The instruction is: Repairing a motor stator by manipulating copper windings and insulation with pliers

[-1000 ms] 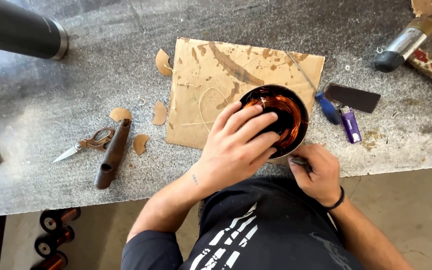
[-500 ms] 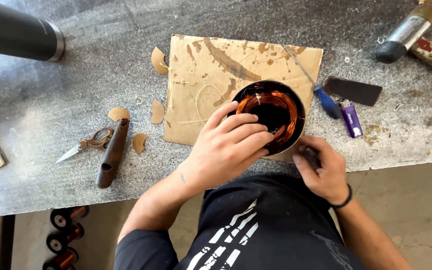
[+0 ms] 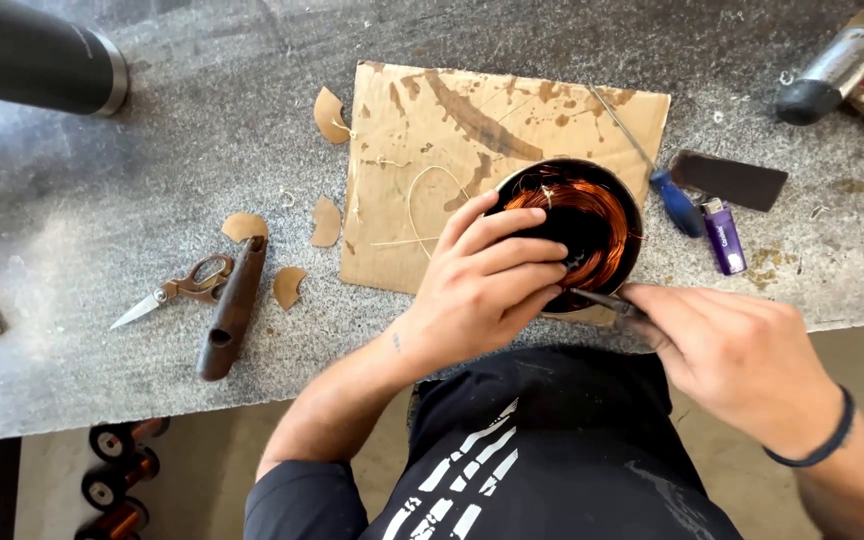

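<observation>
A round black motor stator with copper windings [image 3: 592, 225] stands on a stained cardboard sheet [image 3: 452, 140] near the front edge of the grey bench [image 3: 152, 170]. My left hand [image 3: 482, 285] grips the stator's near-left rim, fingers curled over the top. My right hand [image 3: 732, 350] holds a thin dark metal tool [image 3: 597, 298] whose tip pokes into the stator's lower rim, right beside my left fingertips.
Scissors [image 3: 177, 290] and a dark tube [image 3: 232, 308] lie at the left among cardboard scraps [image 3: 327, 222]. A blue-handled screwdriver [image 3: 672, 195], a purple lighter [image 3: 724, 235] and a dark flat piece [image 3: 730, 180] lie right of the stator. A black cylinder [image 3: 37, 60] sits far left, a hammer [image 3: 832, 65] far right. Copper wire spools [image 3: 112, 490] stand under the bench.
My left hand has shifted slightly on the stator's rim. My right hand has moved the thin tool closer into the lower rim. The view has drifted a little.
</observation>
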